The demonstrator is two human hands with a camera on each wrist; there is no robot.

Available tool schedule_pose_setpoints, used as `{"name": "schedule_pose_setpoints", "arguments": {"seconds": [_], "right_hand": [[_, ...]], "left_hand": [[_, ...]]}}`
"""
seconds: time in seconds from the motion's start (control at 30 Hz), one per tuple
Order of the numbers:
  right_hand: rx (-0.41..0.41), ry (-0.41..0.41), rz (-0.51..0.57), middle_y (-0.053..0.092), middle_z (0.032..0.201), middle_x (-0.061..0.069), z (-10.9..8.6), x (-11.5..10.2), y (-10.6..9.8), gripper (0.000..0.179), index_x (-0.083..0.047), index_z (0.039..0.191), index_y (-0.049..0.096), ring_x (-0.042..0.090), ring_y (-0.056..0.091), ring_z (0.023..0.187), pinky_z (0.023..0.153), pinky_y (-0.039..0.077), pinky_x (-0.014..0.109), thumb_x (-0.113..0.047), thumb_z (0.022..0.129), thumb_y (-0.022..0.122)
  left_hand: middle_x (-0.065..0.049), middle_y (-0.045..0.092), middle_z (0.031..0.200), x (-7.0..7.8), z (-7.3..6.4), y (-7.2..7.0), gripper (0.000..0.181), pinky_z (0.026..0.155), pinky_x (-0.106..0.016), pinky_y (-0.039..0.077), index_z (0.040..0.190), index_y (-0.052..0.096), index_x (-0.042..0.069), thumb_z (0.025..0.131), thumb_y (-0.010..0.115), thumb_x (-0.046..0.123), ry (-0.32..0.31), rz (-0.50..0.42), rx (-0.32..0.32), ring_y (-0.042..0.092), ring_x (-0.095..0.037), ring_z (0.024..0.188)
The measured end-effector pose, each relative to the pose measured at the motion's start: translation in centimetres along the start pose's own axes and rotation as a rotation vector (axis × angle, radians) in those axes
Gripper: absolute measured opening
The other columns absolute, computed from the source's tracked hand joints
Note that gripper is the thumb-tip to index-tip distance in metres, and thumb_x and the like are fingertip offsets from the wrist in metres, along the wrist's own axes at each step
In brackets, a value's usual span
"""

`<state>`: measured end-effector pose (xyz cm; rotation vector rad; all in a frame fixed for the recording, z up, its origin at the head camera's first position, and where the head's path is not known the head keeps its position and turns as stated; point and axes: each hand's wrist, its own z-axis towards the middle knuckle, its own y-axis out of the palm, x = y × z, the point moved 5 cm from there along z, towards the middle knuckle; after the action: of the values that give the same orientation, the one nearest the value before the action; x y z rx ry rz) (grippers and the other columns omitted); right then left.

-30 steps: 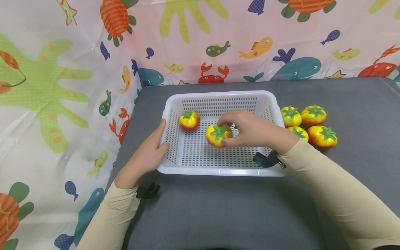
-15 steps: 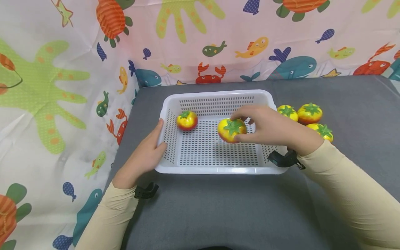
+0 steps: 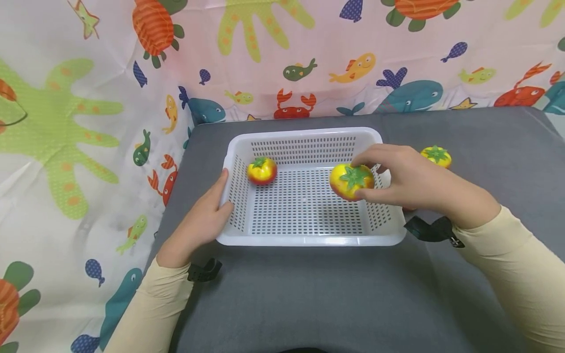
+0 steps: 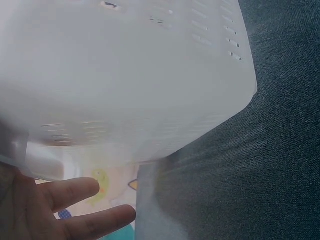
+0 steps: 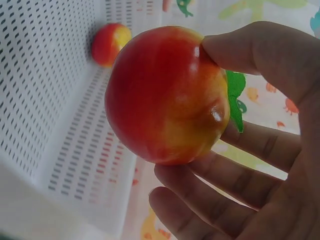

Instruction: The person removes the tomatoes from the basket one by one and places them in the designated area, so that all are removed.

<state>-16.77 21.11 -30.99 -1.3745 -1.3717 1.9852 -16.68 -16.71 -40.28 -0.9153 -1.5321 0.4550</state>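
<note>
A white plastic basket (image 3: 309,241) with slotted walls sits on the grey table. My left hand (image 3: 200,220) grips its left rim, thumb over the edge; in the left wrist view two fingers (image 4: 100,222) extend outside the wall. Over the basket's right side, my right hand (image 3: 412,181) holds a shiny red-and-yellow tomato (image 3: 348,182) with a green star-shaped leaf top, between thumb and fingertips. The right wrist view shows this tomato (image 5: 165,100) close up, raised above the basket floor. Another tomato (image 3: 262,171) lies inside the basket at the left.
Right of the basket, one more tomato (image 3: 436,156) shows past my right hand, which hides most of the others there. A curtain (image 3: 265,63) printed with sea animals stands behind and to the left of the grey table (image 3: 300,289).
My right hand has carried the tomato from the basket's middle to its right side. The left hand keeps its grip on the rim. The head view has shifted slightly.
</note>
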Motion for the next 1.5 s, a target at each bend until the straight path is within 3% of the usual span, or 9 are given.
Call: {"name": "schedule_pose_setpoints", "arguments": {"seconds": [0.17,0.33,0.5,0.67,1.0,1.2,1.5], "right_hand": [[0.017,0.052,0.003,0.07,0.119,0.004,-1.4,0.5,-1.1,0.052,-0.013,0.129,0.072,0.027,0.061,0.106,0.066,0.061,0.035,-0.024,0.082,0.091],[0.075,0.068,-0.031,0.071,0.121,0.005,-3.3,1.5,-2.6,0.053,-0.013,0.127,0.073,0.027,0.063,0.106,0.072,0.063,0.036,-0.019,0.078,0.093],[0.127,0.082,-0.067,0.071,0.121,0.006,-4.9,2.7,-3.7,0.056,-0.012,0.125,0.074,0.029,0.068,0.104,0.066,0.056,0.02,-0.023,0.075,0.096],[0.151,0.11,-0.085,0.072,0.12,0.01,-6.0,3.8,-3.9,0.056,-0.009,0.124,0.075,0.035,0.069,0.102,0.062,0.054,0.02,-0.024,0.075,0.096],[0.176,0.188,-0.115,0.072,0.12,0.015,-8.5,6.0,-3.2,0.058,-0.007,0.125,0.074,0.035,0.067,0.1,0.061,0.052,0.017,-0.024,0.074,0.097],[0.187,0.186,-0.118,0.074,0.116,0.012,-9.8,7.0,-2.4,0.057,-0.007,0.122,0.075,0.03,0.067,0.094,0.06,0.053,0.019,-0.02,0.071,0.098],[0.16,0.172,-0.1,0.073,0.115,0.015,-11.2,8.8,-0.2,0.061,-0.005,0.123,0.072,0.032,0.07,0.093,0.064,0.054,0.017,-0.019,0.07,0.099]], "left_hand": [[-0.007,0.024,0.173,-0.1,-0.1,0.0,0.083,0.077,-0.04,0.064,0.17,-0.001,0.032,0.105,0.049,0.02,-0.01,0.001,0.0,0.068,-0.03,0.108],[-0.008,0.026,0.172,0.0,-0.1,0.1,0.083,0.077,-0.039,0.064,0.17,-0.001,0.033,0.105,0.05,0.021,-0.008,-0.007,-0.002,0.068,-0.03,0.108],[-0.008,0.029,0.17,0.0,0.1,0.1,0.083,0.079,-0.041,0.064,0.17,-0.001,0.033,0.105,0.05,0.021,0.001,-0.021,-0.009,0.069,-0.03,0.108],[-0.009,0.025,0.172,-0.2,0.1,0.1,0.083,0.082,-0.044,0.064,0.17,-0.002,0.031,0.105,0.05,0.02,0.002,-0.009,-0.007,0.068,-0.031,0.11],[-0.009,0.026,0.172,0.1,0.1,0.0,0.084,0.079,-0.044,0.064,0.17,-0.001,0.032,0.105,0.051,0.021,-0.003,-0.011,-0.008,0.069,-0.032,0.11],[-0.007,0.023,0.173,0.1,0.0,0.0,0.084,0.082,-0.043,0.064,0.17,-0.002,0.032,0.105,0.051,0.022,-0.019,-0.003,-0.006,0.067,-0.031,0.113],[-0.009,0.026,0.172,0.2,0.0,0.0,0.084,0.079,-0.043,0.064,0.17,-0.001,0.033,0.105,0.051,0.02,-0.013,-0.022,-0.012,0.069,-0.032,0.111]]}}
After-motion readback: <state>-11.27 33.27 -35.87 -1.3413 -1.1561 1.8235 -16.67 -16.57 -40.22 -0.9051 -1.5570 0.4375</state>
